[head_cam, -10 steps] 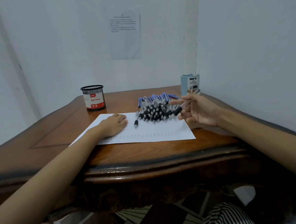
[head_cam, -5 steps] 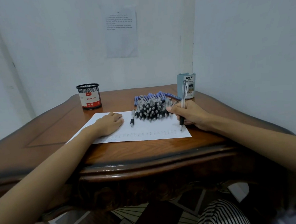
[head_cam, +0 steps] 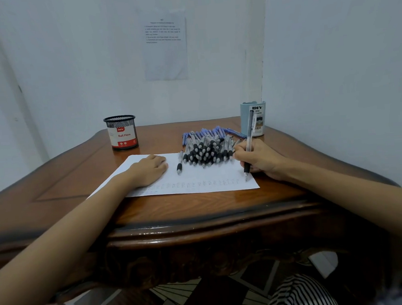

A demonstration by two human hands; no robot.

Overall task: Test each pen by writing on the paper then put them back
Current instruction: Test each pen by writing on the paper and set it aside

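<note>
Pen (head_cam: 249,138), lifted off the pile (head_cam: 207,152) a second ago, now pinched writing-style in right hand (head_cam: 262,158), tip at right edge of paper (head_cam: 197,186); left hand (head_cam: 149,169) flat, steadying it; test stroke due.

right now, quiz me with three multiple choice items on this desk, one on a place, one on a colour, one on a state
1. Where does the black mesh cup stand?
A. at the far left of the table, beyond the paper
B. at the near edge
C. at the right edge

2. What colour are the rear pens in the pile?
A. red
B. blue
C. green

3. What is the right hand doing?
A. lying flat, empty
B. gripping a pen, tip down at the paper
C. reaching into a cup

Answers:
1 A, the cup sits behind the sheet's left corner.
2 B, blue barrels show behind the black-gripped ones.
3 B, its fingers curl round the upright pen near the sheet's right edge.
</note>
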